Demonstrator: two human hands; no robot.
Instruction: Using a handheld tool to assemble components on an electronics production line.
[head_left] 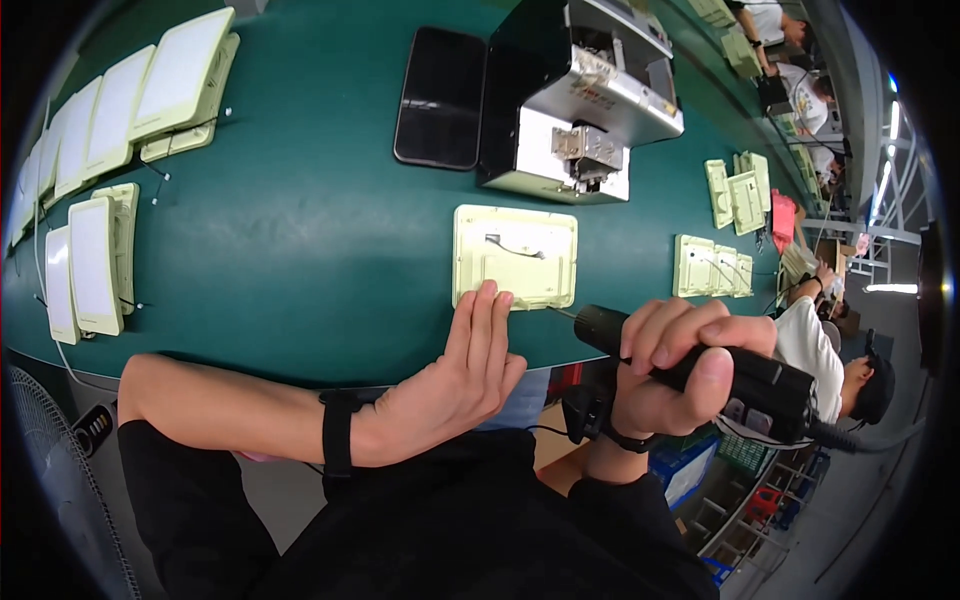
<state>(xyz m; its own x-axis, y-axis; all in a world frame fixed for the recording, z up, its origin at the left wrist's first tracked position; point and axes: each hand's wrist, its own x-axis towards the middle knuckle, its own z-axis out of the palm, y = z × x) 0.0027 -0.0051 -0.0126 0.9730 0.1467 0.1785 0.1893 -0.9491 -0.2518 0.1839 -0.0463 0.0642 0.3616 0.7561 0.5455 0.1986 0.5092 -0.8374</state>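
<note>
A pale yellow-green plastic housing point(530, 275) lies on the green table in front of me, with a short dark cable inside it. My left hand point(465, 365) rests its outstretched fingertips on the housing's near edge, holding nothing. My right hand point(690, 360) is wrapped round a black electric screwdriver point(740, 385), held sideways with its cord trailing off to the right. The screwdriver's thin bit points left and reaches the housing's near right edge; whether it sits in a screw is too small to tell.
Beyond the housing stands a black and silver screw feeder machine point(590, 100), beside a black smartphone point(441, 98). Stacked pale panels point(165, 85) line the left side. More open housings point(712, 268) lie at the right. A fan point(65, 480) is at lower left; other people sit along the right.
</note>
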